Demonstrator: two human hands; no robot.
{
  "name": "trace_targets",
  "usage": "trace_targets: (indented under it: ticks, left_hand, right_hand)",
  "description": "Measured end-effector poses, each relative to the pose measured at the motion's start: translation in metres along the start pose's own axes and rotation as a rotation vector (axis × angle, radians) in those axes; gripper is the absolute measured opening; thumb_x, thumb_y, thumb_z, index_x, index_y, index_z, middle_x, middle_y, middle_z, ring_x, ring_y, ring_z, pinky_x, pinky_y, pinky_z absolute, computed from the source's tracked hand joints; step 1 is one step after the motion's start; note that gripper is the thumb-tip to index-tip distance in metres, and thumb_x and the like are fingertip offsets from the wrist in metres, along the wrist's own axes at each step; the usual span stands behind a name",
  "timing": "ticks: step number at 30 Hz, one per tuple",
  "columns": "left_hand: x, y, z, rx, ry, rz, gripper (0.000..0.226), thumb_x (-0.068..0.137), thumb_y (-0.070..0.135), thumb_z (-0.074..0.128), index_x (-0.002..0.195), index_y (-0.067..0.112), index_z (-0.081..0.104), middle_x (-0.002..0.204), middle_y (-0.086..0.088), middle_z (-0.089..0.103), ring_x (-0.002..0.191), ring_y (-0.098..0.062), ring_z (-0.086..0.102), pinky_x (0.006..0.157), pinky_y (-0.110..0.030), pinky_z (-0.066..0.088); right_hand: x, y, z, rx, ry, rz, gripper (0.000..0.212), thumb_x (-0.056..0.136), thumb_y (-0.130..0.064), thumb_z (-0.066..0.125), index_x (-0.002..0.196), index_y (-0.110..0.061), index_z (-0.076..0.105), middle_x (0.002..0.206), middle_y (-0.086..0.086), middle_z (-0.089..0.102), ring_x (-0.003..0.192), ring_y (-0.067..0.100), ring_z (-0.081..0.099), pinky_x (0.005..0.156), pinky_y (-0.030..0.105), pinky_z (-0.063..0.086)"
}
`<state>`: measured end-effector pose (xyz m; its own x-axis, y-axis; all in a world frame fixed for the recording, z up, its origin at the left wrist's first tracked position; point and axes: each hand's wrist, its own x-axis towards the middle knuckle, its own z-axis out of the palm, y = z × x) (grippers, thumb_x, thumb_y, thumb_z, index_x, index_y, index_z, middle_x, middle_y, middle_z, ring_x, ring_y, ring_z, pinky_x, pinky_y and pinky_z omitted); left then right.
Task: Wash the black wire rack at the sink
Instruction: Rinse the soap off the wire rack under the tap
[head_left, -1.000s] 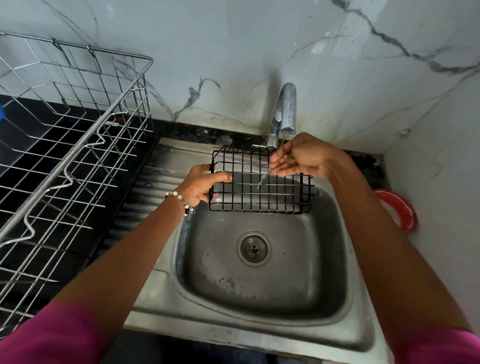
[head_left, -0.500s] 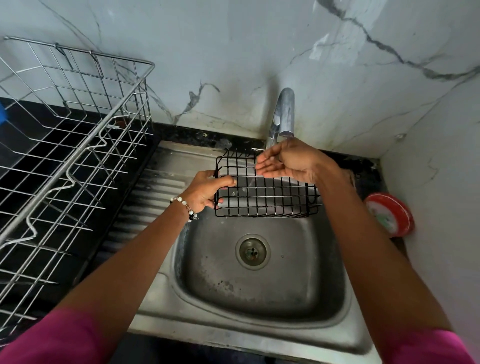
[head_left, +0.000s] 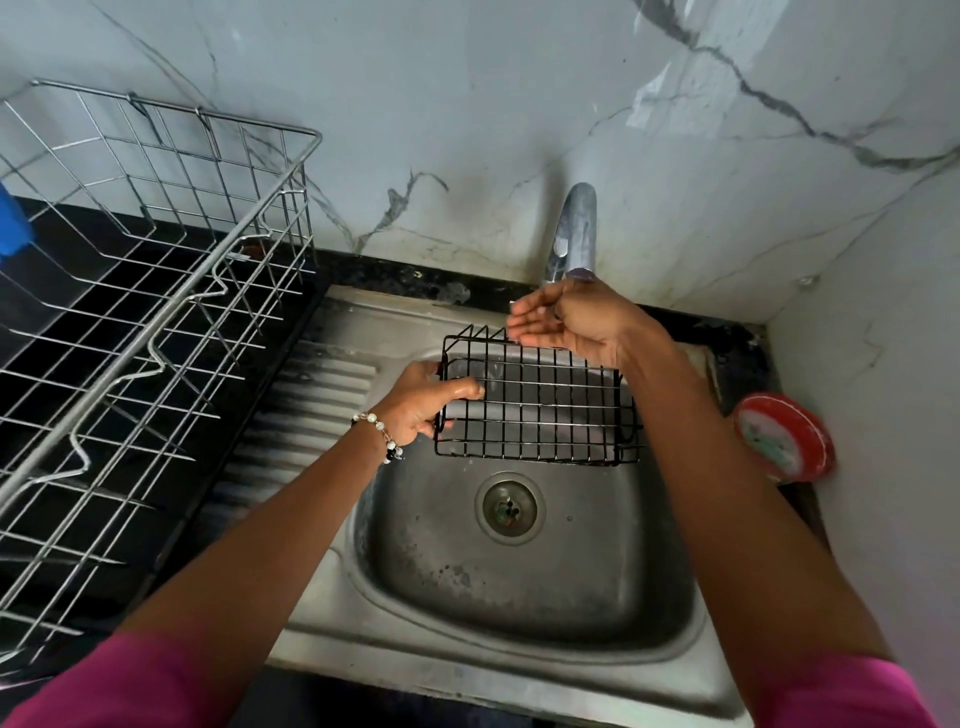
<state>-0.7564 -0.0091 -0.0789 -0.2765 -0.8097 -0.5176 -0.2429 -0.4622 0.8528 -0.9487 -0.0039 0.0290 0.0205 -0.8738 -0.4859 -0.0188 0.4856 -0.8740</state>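
Note:
The black wire rack (head_left: 540, 410) is held level over the back half of the steel sink (head_left: 519, 649). My left hand (head_left: 421, 402) grips its left edge, thumb over the top wires. Just below the chrome tap (head_left: 574, 234), my right hand (head_left: 566, 322) is cupped palm up with its fingers apart, above the rack's far edge. It holds nothing. I cannot make out a water stream.
A large steel dish rack (head_left: 156, 322) stands on the black counter at the left, next to the ribbed drainboard (head_left: 306, 410). A red round container (head_left: 784, 436) sits in the right corner by the wall. The drain (head_left: 509, 506) lies in the basin's middle.
The rack has tilted flatter and dropped slightly in view. My right hand has shifted from over the rack's middle to right under the tap spout. The thin water stream seen earlier no longer shows.

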Motion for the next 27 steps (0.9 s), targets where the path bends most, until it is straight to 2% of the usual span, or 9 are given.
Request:
trace_targets:
  ticks: [3,7,11,14,16,19,21,23,27]
  left_hand:
    - [-0.001,-0.002,-0.001,0.023,-0.004,0.007,0.029,0.076,0.015,0.077,0.102,0.013,0.064,0.098,-0.004,0.07,0.094,-0.018,0.064,0.081,-0.052,0.055]
    - [0.0,-0.003,-0.001,0.019,0.009,-0.009,0.037,0.075,0.016,0.078,0.108,0.01,0.063,0.101,-0.005,0.07,0.101,-0.019,0.064,0.081,-0.053,0.055]
    - [0.002,-0.003,-0.006,0.001,0.026,-0.025,0.042,0.072,0.02,0.08,0.11,0.012,0.064,0.103,-0.005,0.07,0.1,-0.024,0.064,0.083,-0.054,0.054]
    - [0.003,-0.004,-0.014,-0.025,0.067,-0.022,0.024,0.076,0.015,0.078,0.096,0.016,0.064,0.099,-0.004,0.069,0.094,-0.025,0.065,0.082,-0.051,0.056]
    - [0.002,-0.003,-0.022,-0.048,0.08,-0.029,0.019,0.078,0.015,0.076,0.092,0.015,0.064,0.096,-0.003,0.069,0.09,-0.028,0.066,0.079,-0.048,0.057]
    - [0.002,-0.002,-0.033,-0.086,0.088,-0.06,0.037,0.079,0.016,0.076,0.112,0.01,0.061,0.102,-0.004,0.069,0.087,-0.035,0.066,0.074,-0.045,0.058]
    - [0.002,-0.002,-0.041,-0.094,0.098,-0.065,0.051,0.077,0.018,0.078,0.122,0.008,0.056,0.11,-0.007,0.068,0.086,-0.036,0.067,0.069,-0.044,0.059]
    - [0.002,-0.002,-0.046,-0.085,0.113,-0.05,0.052,0.076,0.019,0.078,0.123,0.006,0.056,0.114,-0.009,0.067,0.081,-0.035,0.068,0.068,-0.044,0.059]
    - [0.002,-0.002,-0.05,-0.084,0.11,-0.023,0.044,0.077,0.017,0.077,0.116,0.003,0.06,0.111,-0.014,0.067,0.073,-0.033,0.065,0.075,-0.046,0.052]
  right_hand:
    - [-0.003,0.002,-0.001,0.037,-0.11,0.024,0.034,0.093,0.015,0.03,0.112,0.013,0.058,0.107,0.029,0.065,0.1,0.034,0.067,0.084,0.037,0.057]
    - [-0.004,0.004,-0.004,-0.072,0.019,0.02,0.028,0.094,0.012,0.036,0.109,0.011,0.06,0.109,0.029,0.065,0.097,0.031,0.069,0.082,0.035,0.058]
    - [-0.009,0.006,-0.006,-0.026,-0.14,0.044,0.033,0.092,0.016,0.033,0.11,0.011,0.06,0.107,0.028,0.066,0.099,0.032,0.068,0.086,0.038,0.056]
    - [-0.007,0.007,-0.013,-0.098,0.044,0.022,0.028,0.093,0.012,0.037,0.106,0.01,0.062,0.11,0.027,0.065,0.096,0.029,0.069,0.083,0.035,0.058]
    - [-0.008,0.007,-0.015,-0.085,0.025,0.015,0.029,0.093,0.013,0.036,0.108,0.01,0.061,0.109,0.026,0.066,0.098,0.031,0.068,0.085,0.037,0.056]
    - [-0.013,0.008,-0.017,-0.031,-0.057,0.046,0.033,0.093,0.014,0.033,0.11,0.011,0.06,0.106,0.027,0.067,0.099,0.032,0.068,0.088,0.041,0.055]
    - [-0.01,0.008,-0.02,-0.051,0.059,0.049,0.028,0.094,0.011,0.038,0.107,0.011,0.062,0.105,0.027,0.067,0.095,0.031,0.069,0.088,0.042,0.055]
    - [-0.008,0.009,-0.022,-0.071,0.124,0.035,0.026,0.093,0.01,0.04,0.104,0.01,0.063,0.104,0.027,0.067,0.093,0.031,0.07,0.088,0.042,0.055]
    - [-0.011,0.01,-0.018,-0.026,-0.013,0.069,0.03,0.093,0.012,0.035,0.107,0.01,0.062,0.104,0.027,0.067,0.096,0.032,0.069,0.084,0.038,0.057]
